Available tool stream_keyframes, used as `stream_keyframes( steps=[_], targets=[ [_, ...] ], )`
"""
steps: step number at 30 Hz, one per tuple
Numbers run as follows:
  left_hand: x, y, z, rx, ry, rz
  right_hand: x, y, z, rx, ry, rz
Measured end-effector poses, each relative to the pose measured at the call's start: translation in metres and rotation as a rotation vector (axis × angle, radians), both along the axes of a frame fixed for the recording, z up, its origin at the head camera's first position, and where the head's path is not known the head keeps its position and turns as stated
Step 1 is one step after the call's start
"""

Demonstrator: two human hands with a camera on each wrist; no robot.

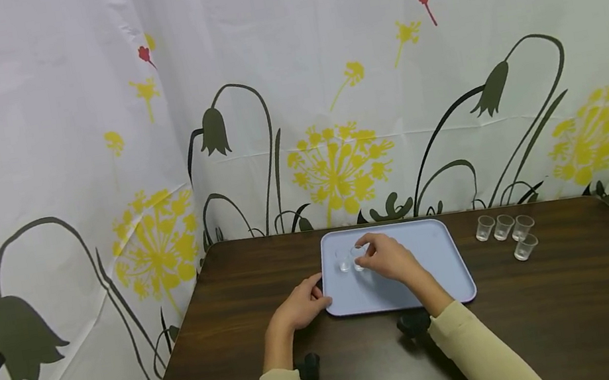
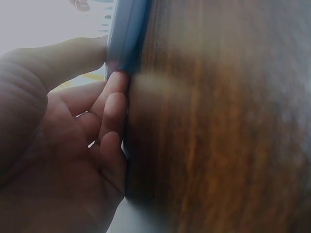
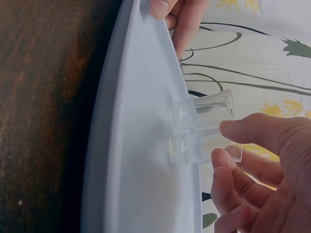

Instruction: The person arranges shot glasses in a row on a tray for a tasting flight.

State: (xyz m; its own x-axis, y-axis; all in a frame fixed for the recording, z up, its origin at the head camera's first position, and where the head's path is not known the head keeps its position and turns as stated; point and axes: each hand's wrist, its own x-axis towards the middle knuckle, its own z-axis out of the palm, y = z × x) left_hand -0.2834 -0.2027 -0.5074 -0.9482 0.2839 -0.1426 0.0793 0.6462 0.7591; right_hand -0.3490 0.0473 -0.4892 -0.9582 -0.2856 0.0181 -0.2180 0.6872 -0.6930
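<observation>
— When looking for the held cup [image 3: 197, 149], where to turn?

— To the left part of the tray [image 1: 422, 264], at the fingertips of the right hand [image 1: 386, 259]. Pinched there between thumb and fingers, near the rim, not let go.

— Lying which way from that hand?

— To the left of the palm, as seen from the head. Plainly nearer to the right hand than to the left hand [image 1: 298, 305]. Resting on the tray floor or barely above it; impossible to tell which.

— And at the left edge, doing what?

— Gripping the tray: with the thumb over the rim, with fingers on the outside.

— What to watch most?

— To judge from these views, the closeness to a second cup [image 3: 211, 109], just beside on the left. Touching or a sliver apart? Hard to say.

— How to read the direction?

— Pointing mouth up, bottom toward the tray. Upright along the long axis, square to the tray floor, parallel to the second cup.

— What else to note?

— See four more cups [image 1: 503, 228], standing mouth up on the table [image 1: 574, 286], beyond the tray's right edge.
</observation>
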Motion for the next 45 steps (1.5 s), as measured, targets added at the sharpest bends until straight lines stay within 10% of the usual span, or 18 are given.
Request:
stream_keyframes(
  steps=[28,45],
  targets=[
    [0.001,-0.002,-0.002,-0.017,0.031,-0.037,0.008,0.005,0.007,0.04,0.021,-0.035],
    [0.0,0.002,-0.001,-0.02,-0.006,0.017,0.023,0.075,0.023,-0.177,0.212,-0.223]
  ],
)
